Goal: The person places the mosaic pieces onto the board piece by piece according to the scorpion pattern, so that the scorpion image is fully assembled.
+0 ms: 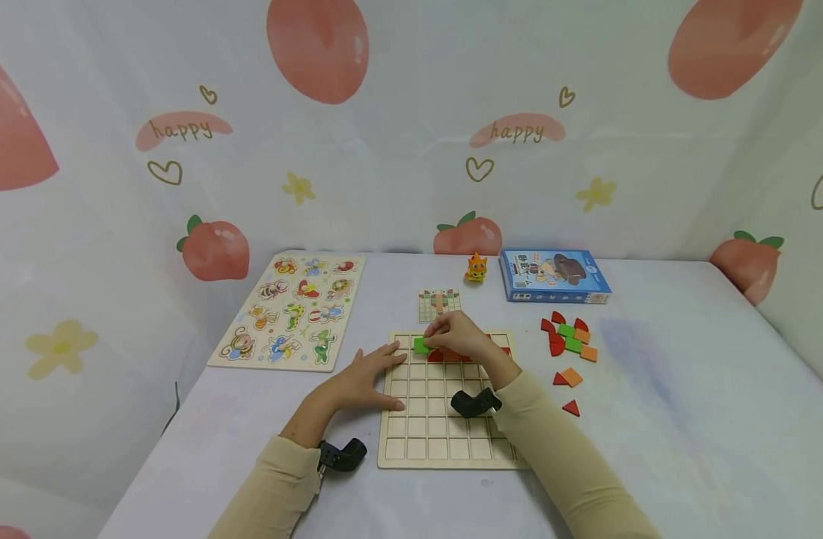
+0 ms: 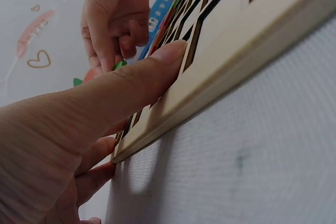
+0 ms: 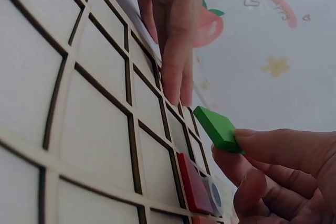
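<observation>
A person in beige sleeves pinches a green tile (image 3: 216, 128) between the thumb and fingers of the right hand (image 1: 457, 333), holding it tilted above the far left part of a wooden grid board (image 1: 417, 428) on a white tabletop (image 1: 687, 359). The left hand (image 1: 360, 380), its fingers spread and grasping nothing, rests along the board's left edge, thumb on the frame. Red pieces (image 1: 445, 357) lie in the grid's far rows, partly hidden beneath the right hand. A small patterned card (image 1: 441, 305) lies just beyond the board's far edge. To the right of the board, loose red, green and orange pieces (image 1: 573, 344) sit in a cluster; nearer, an orange square (image 1: 571, 376) lies against a red triangle, with another red triangle (image 1: 571, 408) nearer still. At far left is a wooden puzzle board (image 1: 304, 359) covered in animal pictures. A small orange figurine (image 1: 476, 269) stands at the far side, just left of a blue box (image 1: 556, 275). Behind hangs a white backdrop (image 1: 398, 150) printed with peaches, hearts, flowers and the word "happy".
</observation>
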`<state>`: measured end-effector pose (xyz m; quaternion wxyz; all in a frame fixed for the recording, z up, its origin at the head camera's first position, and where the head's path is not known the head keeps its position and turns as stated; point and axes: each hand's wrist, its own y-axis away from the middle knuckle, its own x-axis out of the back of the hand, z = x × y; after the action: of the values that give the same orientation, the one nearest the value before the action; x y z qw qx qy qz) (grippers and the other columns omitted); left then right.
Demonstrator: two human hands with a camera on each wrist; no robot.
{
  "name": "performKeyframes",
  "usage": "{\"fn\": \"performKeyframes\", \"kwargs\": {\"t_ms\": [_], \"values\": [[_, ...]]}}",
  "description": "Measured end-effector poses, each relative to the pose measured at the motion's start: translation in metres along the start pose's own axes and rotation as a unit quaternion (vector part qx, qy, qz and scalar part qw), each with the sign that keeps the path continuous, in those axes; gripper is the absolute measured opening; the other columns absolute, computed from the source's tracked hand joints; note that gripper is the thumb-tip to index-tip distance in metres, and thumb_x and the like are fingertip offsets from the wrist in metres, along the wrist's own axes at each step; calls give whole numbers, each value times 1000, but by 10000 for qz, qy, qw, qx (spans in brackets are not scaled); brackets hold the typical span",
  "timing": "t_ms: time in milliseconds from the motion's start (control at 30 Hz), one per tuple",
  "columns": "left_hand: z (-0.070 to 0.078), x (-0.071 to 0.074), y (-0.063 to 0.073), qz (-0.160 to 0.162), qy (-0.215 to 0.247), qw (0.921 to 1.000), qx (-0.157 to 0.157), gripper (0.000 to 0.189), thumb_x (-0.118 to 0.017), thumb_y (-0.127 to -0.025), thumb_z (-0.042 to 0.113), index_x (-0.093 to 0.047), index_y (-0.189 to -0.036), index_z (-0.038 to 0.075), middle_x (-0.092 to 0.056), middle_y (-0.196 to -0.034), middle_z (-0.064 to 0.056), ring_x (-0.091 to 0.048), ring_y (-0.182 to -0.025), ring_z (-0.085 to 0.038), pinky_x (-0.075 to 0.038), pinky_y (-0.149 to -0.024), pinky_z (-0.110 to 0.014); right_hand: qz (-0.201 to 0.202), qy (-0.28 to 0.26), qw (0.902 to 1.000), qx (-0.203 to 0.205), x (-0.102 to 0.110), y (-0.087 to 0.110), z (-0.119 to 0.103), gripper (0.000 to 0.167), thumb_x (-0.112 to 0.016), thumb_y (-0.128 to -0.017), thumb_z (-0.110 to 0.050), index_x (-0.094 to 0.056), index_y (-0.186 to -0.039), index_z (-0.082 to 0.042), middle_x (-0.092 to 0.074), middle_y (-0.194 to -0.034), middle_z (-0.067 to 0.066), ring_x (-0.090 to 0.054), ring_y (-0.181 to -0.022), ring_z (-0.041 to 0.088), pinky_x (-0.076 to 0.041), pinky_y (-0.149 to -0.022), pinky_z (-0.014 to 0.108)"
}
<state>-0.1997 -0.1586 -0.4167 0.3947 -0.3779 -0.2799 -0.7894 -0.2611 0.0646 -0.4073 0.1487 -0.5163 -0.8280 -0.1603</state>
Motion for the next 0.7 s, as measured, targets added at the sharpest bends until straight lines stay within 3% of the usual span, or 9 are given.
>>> {"fn": "performKeyframes", "kwargs": {"t_ms": [333,700], "values": [[0,0,0,-43,-22,10000,-16,83,-76,-73,44,-41,-142,13,-19,-156,-6,-17,-144,-28,0,-115,-59,-21,405,9991,-77,-9,-3,-3,11,-70,-82,-9,-67,-85,1,-65,-70,5,-53,-58,10,-45,-54,21],[2,0,0,-41,-37,10000,44,83,-76,-73,44,-42,-141,13,-20,-156,-6,-17,-144,-28,0,-115,-59,138,1262,9919,12,-14,-3,-6,7,-72,-79,-9,-71,-79,-2,-63,-73,4,-49,-66,10,-40,-59,19]]}}
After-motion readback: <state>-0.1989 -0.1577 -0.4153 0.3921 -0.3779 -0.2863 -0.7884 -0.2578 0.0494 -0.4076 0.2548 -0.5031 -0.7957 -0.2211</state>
